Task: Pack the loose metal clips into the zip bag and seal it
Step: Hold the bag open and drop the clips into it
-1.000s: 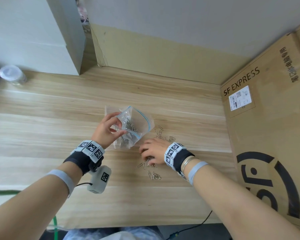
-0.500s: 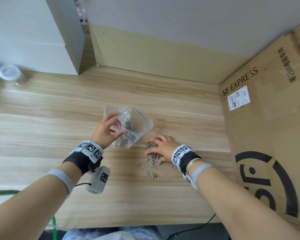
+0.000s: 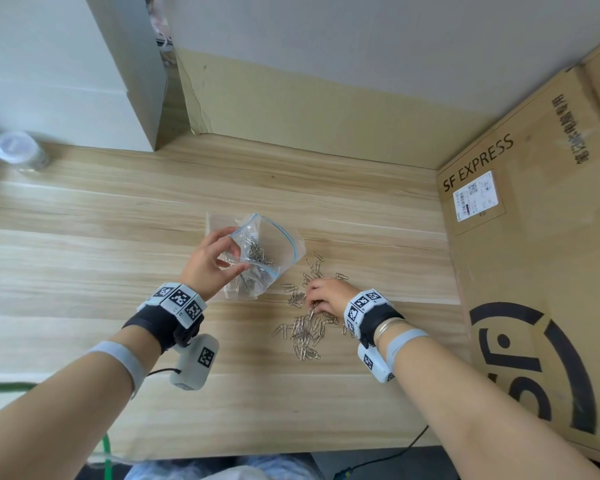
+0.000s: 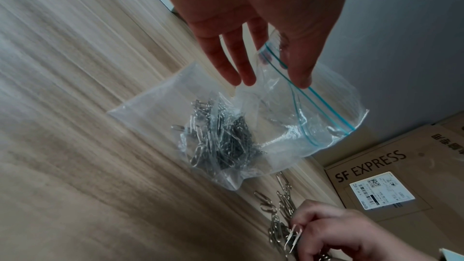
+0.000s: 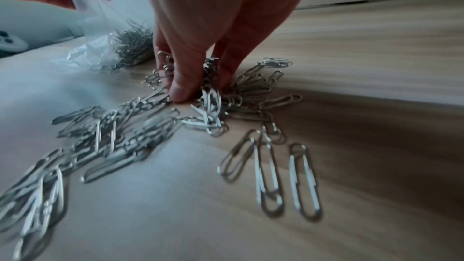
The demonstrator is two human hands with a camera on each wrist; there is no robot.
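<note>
Pinched between thumb and fingertips of the right hand (image 3: 326, 295), a small bunch of metal clips (image 5: 208, 78) is being gathered from the loose pile (image 3: 305, 332) scattered on the wooden table (image 3: 118, 209). Light, stiff and slippery, the clips are judged best taken in bunches, their long axes lying every which way. Just beside them, the zip bag (image 4: 251, 126), thin, soft and limp, is held by its rim in the left hand (image 3: 210, 261), mouth gaping toward the pile and cardboard box (image 3: 534, 271), partly filled bottom resting on the table.
</note>
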